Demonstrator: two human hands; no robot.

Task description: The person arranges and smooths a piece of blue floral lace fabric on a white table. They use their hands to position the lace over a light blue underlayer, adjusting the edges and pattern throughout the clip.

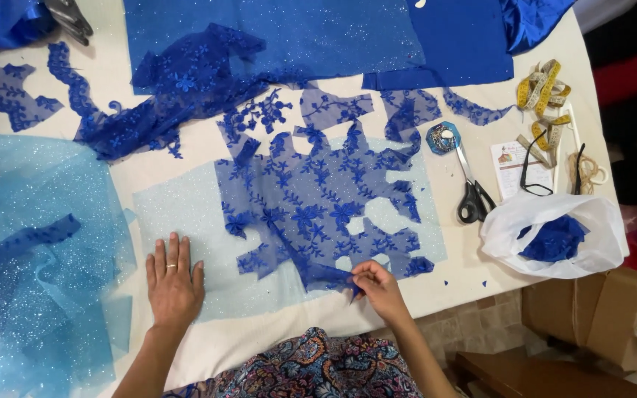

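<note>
White cloth covered the worktable (186,158), strewn with blue fabric. At lower left of centre the left hand (174,284) lay flat, fingers spread, pressing the pale glittery tulle panel (186,214). Just right of it, mid-frame, spread the royal-blue floral lace piece (311,206), its long axis running left to right. The right hand (379,287), the nearer one, pinched the lace's lower edge. Scissors (472,193) lay further right.

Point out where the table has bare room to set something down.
Bare table runs along the near edge between the right hand and the white bag. Another strip lies left of the scissors. The far side is crowded with blue lace.
</note>
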